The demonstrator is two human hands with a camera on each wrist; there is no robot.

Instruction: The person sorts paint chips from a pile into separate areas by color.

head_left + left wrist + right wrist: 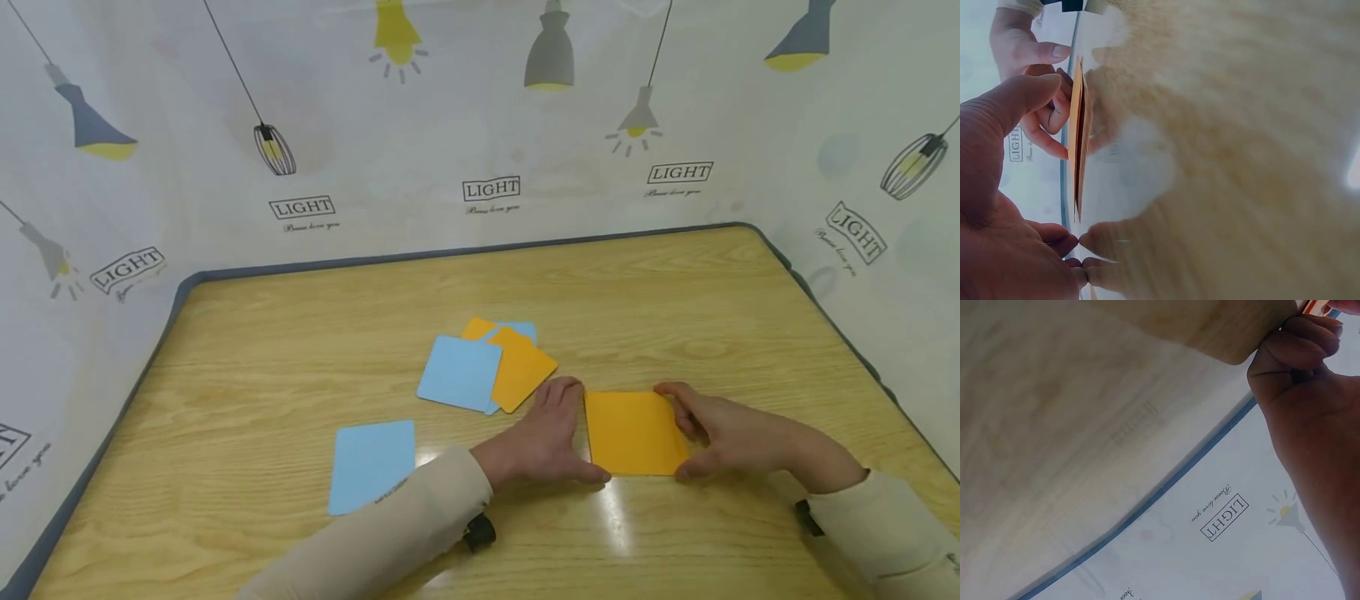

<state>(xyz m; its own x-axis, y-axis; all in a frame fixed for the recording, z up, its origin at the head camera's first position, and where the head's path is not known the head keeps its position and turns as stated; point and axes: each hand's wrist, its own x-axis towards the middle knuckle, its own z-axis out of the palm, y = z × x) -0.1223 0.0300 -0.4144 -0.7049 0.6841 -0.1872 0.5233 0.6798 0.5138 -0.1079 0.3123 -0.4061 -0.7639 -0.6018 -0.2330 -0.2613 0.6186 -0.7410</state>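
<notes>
An orange square card (633, 437) lies on the table between the two hands. My left hand (542, 437) spans its left edge, fingers by the far corner and the extended thumb by the near one. In the left wrist view the orange card (1077, 140) appears edge-on with a thin dark gap along it, and left fingertips (1074, 240) touch the glossy tabletop. My right hand (723, 433) holds the card's right side, index finger curled at the far corner and thumb at the near corner. That side looks slightly bent. In the right wrist view the card is mostly hidden.
Beyond my left hand, blue cards (459, 372) and orange cards (521, 369) overlap in a loose pile. A single blue card (372, 462) lies at the left, partly covered by my left sleeve (405, 521). The wooden table (247, 375) meets a printed curtain (405, 150) at its back.
</notes>
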